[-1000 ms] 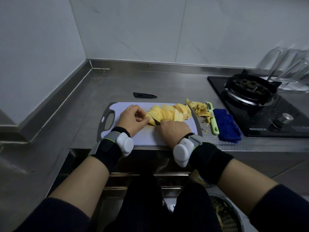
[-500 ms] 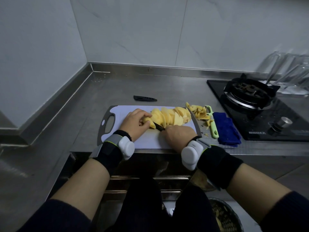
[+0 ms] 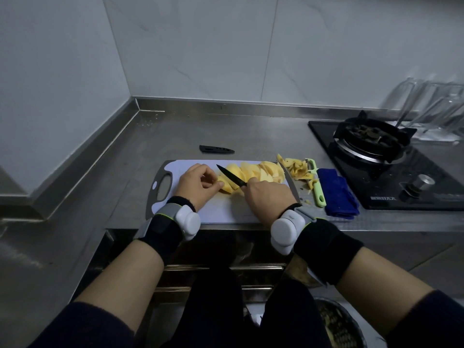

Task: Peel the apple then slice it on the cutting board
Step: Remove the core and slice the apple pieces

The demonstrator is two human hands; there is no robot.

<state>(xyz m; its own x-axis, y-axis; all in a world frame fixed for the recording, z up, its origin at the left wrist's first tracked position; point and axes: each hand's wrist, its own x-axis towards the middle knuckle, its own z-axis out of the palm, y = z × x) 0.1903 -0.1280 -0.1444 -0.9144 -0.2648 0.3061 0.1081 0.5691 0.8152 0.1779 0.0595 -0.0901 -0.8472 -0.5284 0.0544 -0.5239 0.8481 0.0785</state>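
Observation:
A row of yellow peeled apple slices (image 3: 261, 172) lies across the white cutting board (image 3: 226, 212) with its grey rim. My left hand (image 3: 198, 185) pinches the leftmost apple piece (image 3: 227, 187) with curled fingers. My right hand (image 3: 268, 197) grips the handle of a black knife (image 3: 231, 177), whose blade is lifted and points up-left over that piece. A pile of apple peel (image 3: 296, 168) sits just off the board's right end.
A green peeler (image 3: 316, 184) and a folded blue cloth (image 3: 339, 194) lie right of the board. A black knife sheath (image 3: 216, 149) rests behind it. The gas stove (image 3: 371, 141) stands at the right. A bin (image 3: 336, 325) is below the counter edge.
The knife has risen out of the apple and now points up-left above the slices. My left hand has stayed on the end piece. The camera view has shifted slightly.

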